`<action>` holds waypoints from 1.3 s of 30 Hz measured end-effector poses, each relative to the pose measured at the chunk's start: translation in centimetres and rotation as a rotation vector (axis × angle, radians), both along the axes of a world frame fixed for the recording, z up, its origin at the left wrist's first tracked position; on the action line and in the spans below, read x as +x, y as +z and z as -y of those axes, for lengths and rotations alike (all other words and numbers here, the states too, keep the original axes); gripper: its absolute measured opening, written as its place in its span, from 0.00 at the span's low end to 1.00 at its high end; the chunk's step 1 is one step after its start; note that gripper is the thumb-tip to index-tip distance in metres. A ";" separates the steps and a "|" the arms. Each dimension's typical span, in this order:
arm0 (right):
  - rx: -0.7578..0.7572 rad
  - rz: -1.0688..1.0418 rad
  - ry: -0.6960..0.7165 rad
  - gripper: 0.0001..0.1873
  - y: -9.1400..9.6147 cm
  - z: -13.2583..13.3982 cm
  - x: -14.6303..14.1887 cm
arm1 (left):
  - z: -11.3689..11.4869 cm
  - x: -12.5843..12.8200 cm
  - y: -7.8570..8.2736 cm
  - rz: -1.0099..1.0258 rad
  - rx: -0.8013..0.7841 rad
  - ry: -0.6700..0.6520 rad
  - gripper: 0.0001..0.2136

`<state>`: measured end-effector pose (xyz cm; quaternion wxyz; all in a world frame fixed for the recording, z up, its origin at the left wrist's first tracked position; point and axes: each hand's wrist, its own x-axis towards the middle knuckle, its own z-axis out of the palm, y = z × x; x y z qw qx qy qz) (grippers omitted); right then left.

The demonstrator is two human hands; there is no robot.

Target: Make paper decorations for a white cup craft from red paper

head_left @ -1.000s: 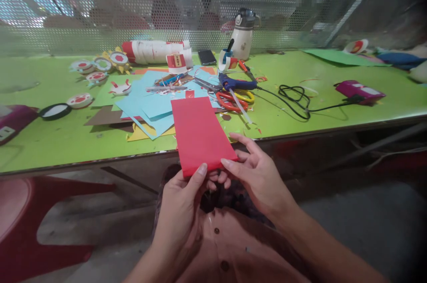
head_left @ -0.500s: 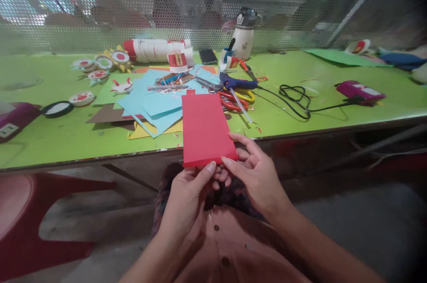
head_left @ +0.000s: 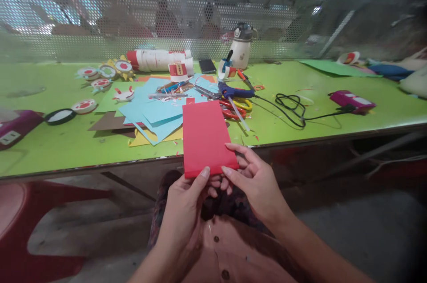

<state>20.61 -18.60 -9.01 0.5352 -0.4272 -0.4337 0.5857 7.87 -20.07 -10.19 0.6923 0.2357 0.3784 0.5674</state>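
Observation:
A sheet of red paper (head_left: 207, 138) lies across both my hands, its far end over the table edge and its near edge bent in a narrow fold. My left hand (head_left: 188, 200) pinches that near edge, thumb on top and fingers underneath. At the near right corner my right hand (head_left: 255, 180) grips the sheet, with the thumb on the fold and the index finger along the side. Just beyond the paper are red-handled scissors (head_left: 233, 114) and a blue glue gun (head_left: 236, 91) with a glue stick in it.
Light-blue paper sheets (head_left: 156, 111) with scraps and pens spread over the green table (head_left: 267, 127). Stacked paper cups (head_left: 156, 59), a phone (head_left: 207, 66) and a bottle (head_left: 240, 47) stand behind. A black cable runs to a purple power box (head_left: 353, 101). A red stool (head_left: 50, 212) is at left.
The camera view has tilted up a little, so everything sits lower in the picture. My left thumb has shifted slightly left along the folded edge; both hands still hold the red paper.

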 end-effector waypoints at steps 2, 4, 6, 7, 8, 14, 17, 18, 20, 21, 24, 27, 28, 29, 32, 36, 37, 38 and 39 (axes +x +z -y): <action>0.005 0.005 0.010 0.25 0.1 -0.2 0.0 | -0.2 0.0 -0.1 -0.011 0.001 0.013 0.06; 0.015 0.003 0.023 0.25 0.1 -0.4 0.0 | -0.4 0.1 -0.1 -0.034 -0.005 0.036 0.07; 0.023 0.004 0.032 0.26 0.3 -0.5 -0.1 | -0.5 0.1 0.0 -0.060 -0.001 0.044 0.08; 0.025 0.012 0.034 0.26 0.5 -0.5 -0.1 | -0.5 0.0 0.2 -0.078 0.005 0.031 0.09; 0.029 0.024 0.033 0.25 0.7 -0.6 -0.1 | -0.4 -0.1 0.3 -0.108 0.009 0.001 0.10; 0.082 0.176 0.044 0.22 2.7 -2.7 0.7 | 0.2 -3.5 2.8 -0.785 0.175 -0.039 0.19; 0.055 0.192 0.117 0.21 3.3 -4.5 0.9 | -1.7 -5.5 4.6 -1.104 0.582 0.191 0.08; 0.038 0.192 0.142 0.21 3.4 -5.0 0.8 | -2.8 -5.9 5.0 -1.190 0.701 0.141 0.09; -0.003 0.204 0.171 0.19 3.5 -5.9 0.6 | -5.1 -6.2 5.3 -1.347 0.791 0.007 0.11; -0.023 0.213 0.177 0.18 3.5 -6.2 0.5 | -6.1 -6.3 5.2 -1.393 0.795 -0.091 0.10; -0.073 0.263 0.218 0.14 3.7 -6.8 0.3 | -8.0 -6.1 4.5 -1.409 0.739 -0.262 0.08; -0.063 0.468 0.301 0.09 4.3 -7.3 0.9 | -8.5 -6.0 4.2 -1.419 0.682 -0.302 0.09; -0.025 0.589 0.307 0.08 4.6 -7.4 1.3 | -8.5 -5.9 4.3 -1.429 0.675 -0.318 0.10; 0.042 0.728 0.285 0.06 5.0 -7.5 1.6 | -8.6 -5.9 4.5 -1.439 0.671 -0.337 0.10; 0.390 1.068 0.131 0.05 6.2 -7.6 2.5 | -8.8 -5.8 4.8 -1.448 0.663 -0.374 0.10; 0.722 1.189 0.207 0.05 6.4 -7.4 2.2 | -8.9 -5.5 4.8 -1.456 0.695 -0.359 0.08; 0.749 1.211 0.272 0.05 6.2 -7.4 1.9 | -8.9 -5.4 4.7 -1.470 0.705 -0.352 0.08; 0.759 1.235 0.333 0.04 5.9 -7.5 1.5 | -8.8 -5.4 4.7 -1.486 0.714 -0.347 0.08; 0.757 1.257 0.380 0.04 5.6 -7.7 1.2 | -8.7 -5.4 4.6 -1.503 0.721 -0.343 0.08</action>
